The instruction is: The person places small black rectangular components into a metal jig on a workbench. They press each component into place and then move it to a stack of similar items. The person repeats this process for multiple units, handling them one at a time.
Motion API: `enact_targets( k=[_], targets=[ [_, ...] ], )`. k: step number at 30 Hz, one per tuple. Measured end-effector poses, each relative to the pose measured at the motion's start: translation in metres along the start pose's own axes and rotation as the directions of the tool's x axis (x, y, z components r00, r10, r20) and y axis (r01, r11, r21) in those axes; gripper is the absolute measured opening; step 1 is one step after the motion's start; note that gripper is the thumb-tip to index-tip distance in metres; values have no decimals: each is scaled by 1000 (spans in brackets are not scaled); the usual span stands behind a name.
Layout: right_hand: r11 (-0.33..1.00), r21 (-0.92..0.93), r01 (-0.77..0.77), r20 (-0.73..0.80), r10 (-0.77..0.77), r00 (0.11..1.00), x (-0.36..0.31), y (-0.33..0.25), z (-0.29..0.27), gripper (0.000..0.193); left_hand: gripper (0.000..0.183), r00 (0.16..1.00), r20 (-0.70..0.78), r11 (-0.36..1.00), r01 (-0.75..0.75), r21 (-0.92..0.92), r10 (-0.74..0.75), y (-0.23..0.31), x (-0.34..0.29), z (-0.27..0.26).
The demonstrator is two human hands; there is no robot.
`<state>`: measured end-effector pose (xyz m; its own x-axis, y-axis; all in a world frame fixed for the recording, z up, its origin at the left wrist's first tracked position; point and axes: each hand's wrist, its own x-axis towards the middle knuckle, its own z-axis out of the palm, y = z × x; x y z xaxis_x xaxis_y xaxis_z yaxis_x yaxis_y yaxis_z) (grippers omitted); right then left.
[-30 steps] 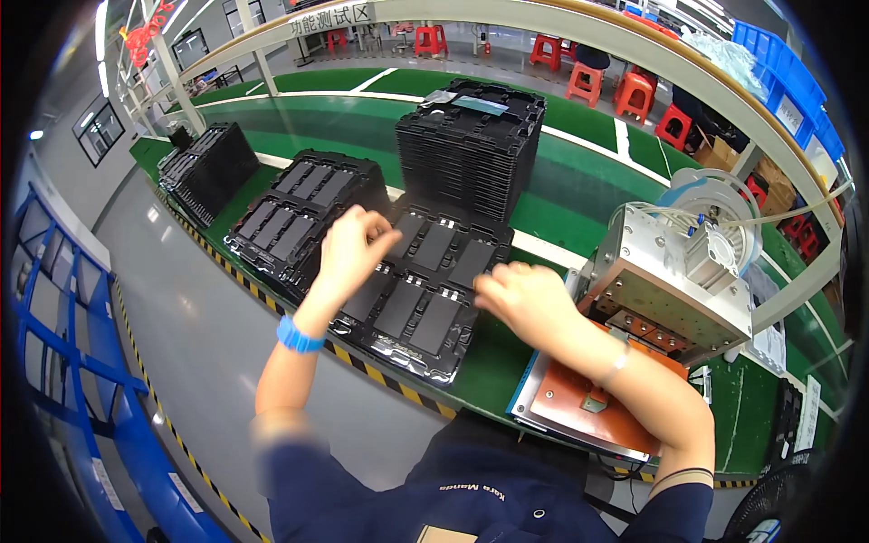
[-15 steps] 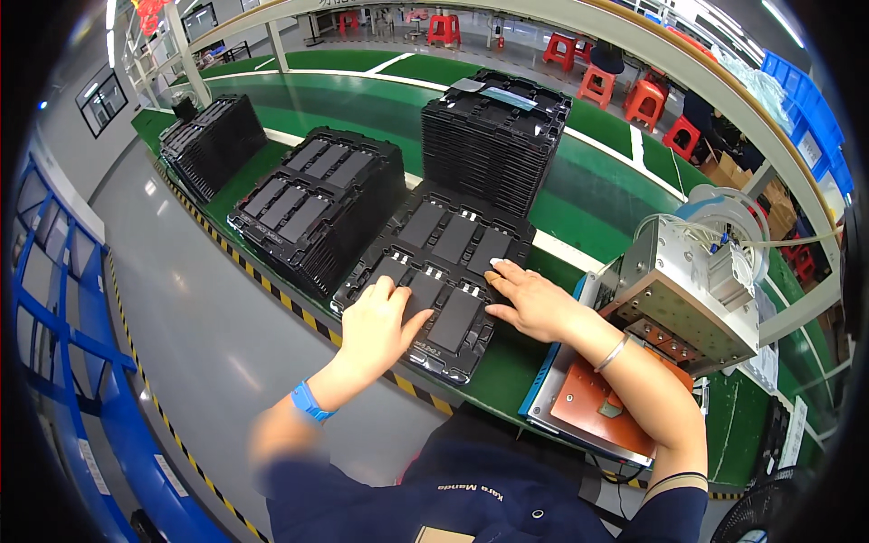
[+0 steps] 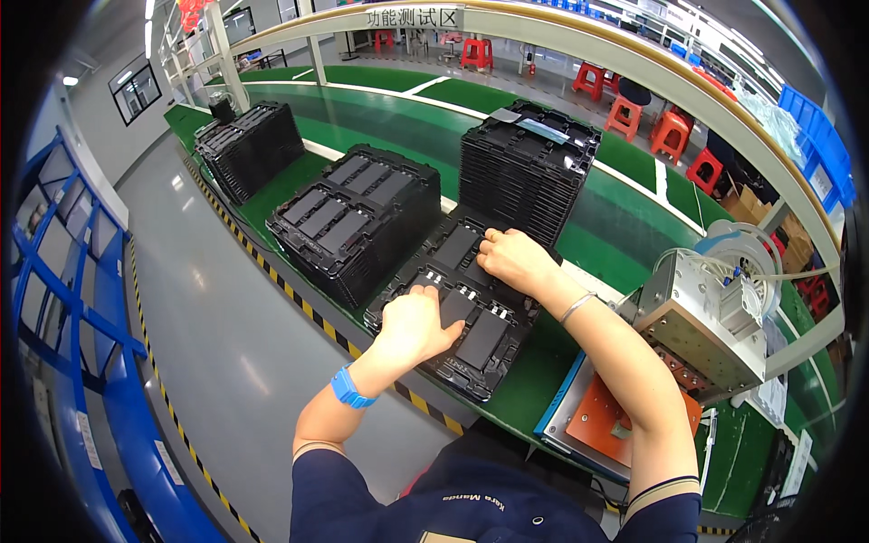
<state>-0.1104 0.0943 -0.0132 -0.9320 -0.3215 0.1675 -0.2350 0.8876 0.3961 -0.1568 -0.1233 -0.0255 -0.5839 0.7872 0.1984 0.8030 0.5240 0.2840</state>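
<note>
A black moulded tray (image 3: 478,391) on the green bench holds two rows of flat, dark battery-like packs, several with white-marked ends. My left hand (image 3: 415,324) lies over the near row's left end, thumb stretched away from the fingers and fingertips on a pack there. Over the far row, my right hand (image 3: 518,262) has its fingers bent and bunched at a pack; what lies between them is hidden. A dark pack (image 3: 482,340) shows uncovered at the near row's right end, and another pack (image 3: 456,245) at the far row's left.
A tall stack of black trays (image 3: 518,172) rises behind the tray. Left along the bench stand a filled tray stack (image 3: 398,217) and a farther stack (image 3: 249,149). At right sits a metal press-like machine (image 3: 701,317) with an orange plate (image 3: 593,418). Blue racks (image 3: 81,335) line the left.
My right hand has moved from the far row's right end farther over that row, its fingers now curled. The left hand stays over the near row. The whole view has shifted.
</note>
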Motion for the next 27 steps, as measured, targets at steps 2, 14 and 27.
enact_targets(
  k=[2,14,27],
  targets=[
    [999,-26,38,23,-37,999,1,0,-3,11,54,1000,8,999,-11,-33,11,-5,-2,1],
    [976,-127,178,-72,-188,979,-2,2,5,14,37,999,33,972,-18,-235,27,-16,-1,-8],
    [972,115,-207,-603,234,763,-73,-24,-107,19,23,849,499,670,269,-692,175,15,52,-13]
  ],
)
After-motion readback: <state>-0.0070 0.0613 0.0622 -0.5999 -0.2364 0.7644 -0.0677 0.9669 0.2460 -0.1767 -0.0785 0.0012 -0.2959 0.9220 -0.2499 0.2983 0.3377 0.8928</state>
